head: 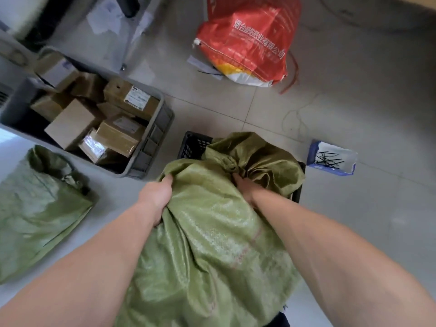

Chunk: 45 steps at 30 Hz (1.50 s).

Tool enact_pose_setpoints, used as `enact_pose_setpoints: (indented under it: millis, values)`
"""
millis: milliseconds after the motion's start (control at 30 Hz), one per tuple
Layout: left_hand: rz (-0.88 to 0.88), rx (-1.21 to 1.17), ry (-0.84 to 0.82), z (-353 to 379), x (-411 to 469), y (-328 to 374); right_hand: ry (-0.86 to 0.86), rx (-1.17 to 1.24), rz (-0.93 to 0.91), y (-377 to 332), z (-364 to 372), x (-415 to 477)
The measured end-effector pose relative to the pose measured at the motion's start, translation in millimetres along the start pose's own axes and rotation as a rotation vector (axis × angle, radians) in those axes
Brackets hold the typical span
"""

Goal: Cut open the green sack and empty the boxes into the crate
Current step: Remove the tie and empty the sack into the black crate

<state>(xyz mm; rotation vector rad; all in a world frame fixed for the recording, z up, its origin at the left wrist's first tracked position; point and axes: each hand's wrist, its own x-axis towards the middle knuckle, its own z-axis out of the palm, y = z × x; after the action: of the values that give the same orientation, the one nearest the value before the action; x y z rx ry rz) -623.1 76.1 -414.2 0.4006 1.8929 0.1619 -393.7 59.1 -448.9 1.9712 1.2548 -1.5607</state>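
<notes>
Seen from above, a person's two bare hands clutch a bulging green sack [212,232] that lies over a black crate [193,145] on the tiled floor [354,114], its tied neck pointing away. The left hand [158,197] is clenched on a fold at the sack's left edge, and the right hand [245,187] grasps bunched fabric just below the knot. To the left sit a grey crate [151,142] of cardboard boxes [73,123] and another green sack [40,208]; a red sack [247,38] lies farther off.
</notes>
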Motion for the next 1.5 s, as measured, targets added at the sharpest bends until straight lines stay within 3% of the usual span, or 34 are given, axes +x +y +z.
enact_pose_setpoints:
  millis: [133, 233, 333, 500, 667, 733, 867, 933, 1067, 1233, 1367, 1500]
  values:
    - [0.205, 0.135, -0.065, 18.2, -0.7, 18.7, 0.154, 0.24, 0.012, 25.1, 2.2, 24.5]
    - [0.368, 0.522, -0.225, 28.0, -9.9, 25.0, 0.305, 0.219, -0.036, 47.6, 0.6, 20.5]
    - [0.348, 0.809, -0.235, 30.9, -13.5, 23.2, 0.408, 0.355, -0.026, 60.3, -16.9, -3.3]
    - [0.278, 0.8, -0.137, 17.9, -30.0, 14.3, 0.427, 0.468, 0.154, 81.8, -25.7, -50.0]
    - [0.22, 0.832, -0.319, 8.2, -51.2, -8.8, 0.279, 0.539, 0.273, 93.9, 37.7, -89.4]
    - [0.255, 0.879, -0.339, 13.0, -52.7, -18.0, 0.37, 0.683, 0.341, 94.7, 67.8, -104.8]
    - [0.275, 0.969, -0.23, 22.7, -44.4, -30.4, 0.646, 1.056, 0.565, 121.3, 109.9, -125.1]
    - [0.283, 1.019, -0.196, 32.0, -41.2, -33.7, 0.596, 1.116, 0.682, 140.1, 128.3, -135.9]
    - [0.326, 0.978, -0.088, 59.6, -44.4, -21.8, 0.121, 1.391, 0.653, 139.0, 152.5, -145.1]
    - [0.309, 0.682, -0.041, 70.7, -37.3, -3.9, 0.272, 1.671, 0.43, 106.9, 117.5, -116.6]
    - [0.376, 0.826, -0.127, 62.0, -47.1, 5.8, 0.23, 1.639, 0.351, 89.8, 82.2, -100.8]
    - [0.432, 0.936, -0.126, 45.1, -45.9, 3.4, 0.298, 1.582, 0.352, 96.9, 72.2, -78.0]
